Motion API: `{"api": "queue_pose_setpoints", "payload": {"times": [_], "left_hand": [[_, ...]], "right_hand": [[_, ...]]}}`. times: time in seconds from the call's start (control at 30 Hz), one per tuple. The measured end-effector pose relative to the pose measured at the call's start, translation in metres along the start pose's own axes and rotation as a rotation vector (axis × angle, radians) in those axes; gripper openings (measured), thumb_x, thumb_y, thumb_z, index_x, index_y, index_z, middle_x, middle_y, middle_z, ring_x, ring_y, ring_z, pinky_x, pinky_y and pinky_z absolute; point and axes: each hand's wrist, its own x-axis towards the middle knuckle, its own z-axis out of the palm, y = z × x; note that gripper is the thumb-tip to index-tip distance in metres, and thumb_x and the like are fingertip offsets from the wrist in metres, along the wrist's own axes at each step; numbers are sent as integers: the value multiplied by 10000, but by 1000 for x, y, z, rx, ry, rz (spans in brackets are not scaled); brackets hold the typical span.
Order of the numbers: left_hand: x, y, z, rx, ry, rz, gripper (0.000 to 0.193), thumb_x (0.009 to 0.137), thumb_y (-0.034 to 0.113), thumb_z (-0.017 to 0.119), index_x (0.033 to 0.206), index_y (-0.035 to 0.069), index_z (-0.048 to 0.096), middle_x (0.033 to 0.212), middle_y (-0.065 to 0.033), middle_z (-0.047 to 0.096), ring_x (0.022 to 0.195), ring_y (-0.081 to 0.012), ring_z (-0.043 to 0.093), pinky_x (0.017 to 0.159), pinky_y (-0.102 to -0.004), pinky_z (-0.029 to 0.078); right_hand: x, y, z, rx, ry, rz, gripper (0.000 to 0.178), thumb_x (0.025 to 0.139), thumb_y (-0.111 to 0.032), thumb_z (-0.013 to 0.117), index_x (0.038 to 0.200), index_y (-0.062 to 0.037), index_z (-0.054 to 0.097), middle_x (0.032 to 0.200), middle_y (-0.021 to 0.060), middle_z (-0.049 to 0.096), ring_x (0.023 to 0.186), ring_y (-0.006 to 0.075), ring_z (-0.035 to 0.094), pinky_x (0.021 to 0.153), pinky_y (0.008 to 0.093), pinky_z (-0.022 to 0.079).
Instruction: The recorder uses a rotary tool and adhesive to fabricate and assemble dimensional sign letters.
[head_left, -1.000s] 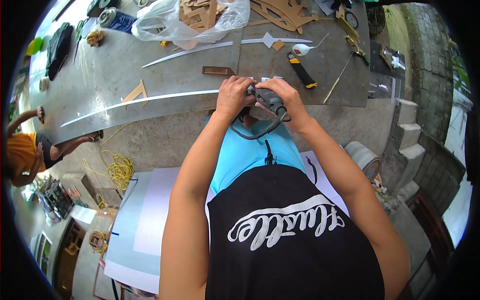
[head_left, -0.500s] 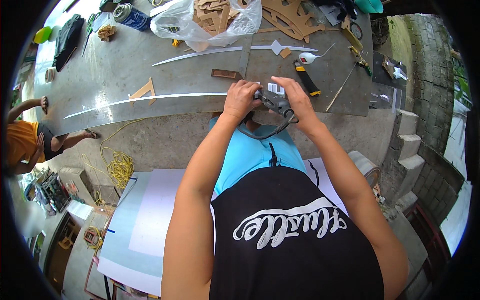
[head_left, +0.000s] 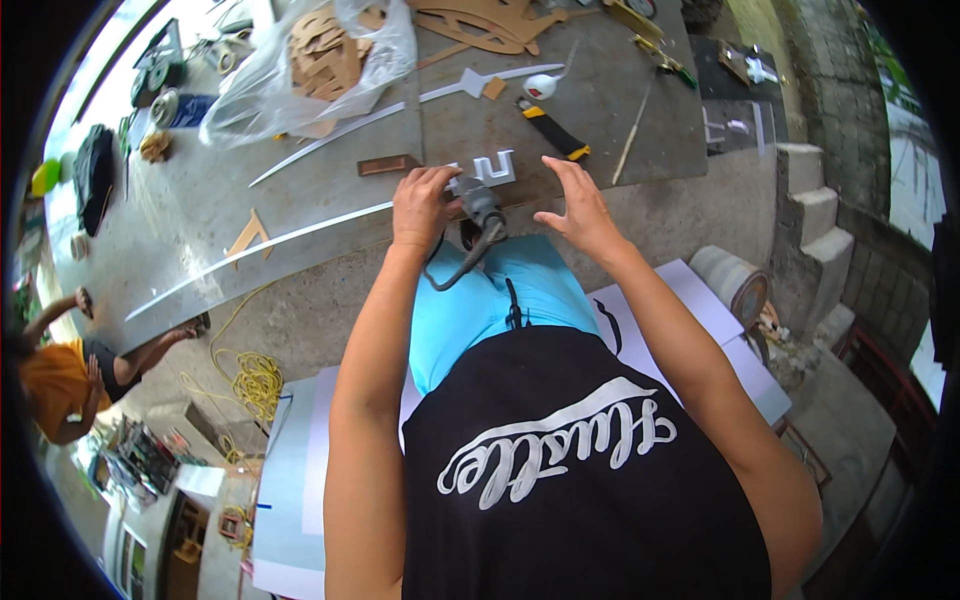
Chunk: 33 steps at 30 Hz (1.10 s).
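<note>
At the table's near edge my left hand is closed against the front end of a dark grey corded hand tool; its fingertips are partly hidden. The black cable loops down in front of my blue shorts. Beneath the same hand ends a long, thin white strip, which runs left along the table. Just beyond the tool lies a white zigzag-shaped piece. My right hand hovers right of the tool, empty, thumb and fingers apart. A brown block lies beyond my left hand.
Farther back on the metal table are a second white strip, a black-yellow cutter, a white bottle and a plastic bag of brown cutouts. A person in orange is at far left. Yellow cord lies coiled on the floor.
My right hand has drawn away to the right of the tool. My left hand stays beside the tool and strip. The whole view has shifted and turned slightly.
</note>
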Motion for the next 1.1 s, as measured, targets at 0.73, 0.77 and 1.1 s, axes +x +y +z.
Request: {"api": "queue_pose_setpoints", "payload": {"times": [0.73,0.77,1.1], "left_hand": [[6,4,-6,3,-23,18,418,762,265,894,1108,76,759,1097,-95,773,1039,-318,707,920,-415,565],[5,2,-6,8,-20,15,418,762,265,894,1108,76,759,1097,-95,773,1039,-318,707,920,-415,565],[5,5,-4,22,13,34,383,754,42,729,1122,146,751,1091,-53,770,1049,-286,699,900,-417,537]], "right_hand": [[16,-8,10,128,92,-24,822,781,-84,865,1502,-62,471,1449,174,548,1345,387,545,1147,453,453],[18,-10,11,131,78,-38,821,780,-83,864,1501,-63,472,1449,170,549,1343,387,545,1147,452,452],[41,-52,17,118,6,-327,777,746,-83,881,1434,-76,520,1413,141,586,1318,364,556,1137,460,443]]}}
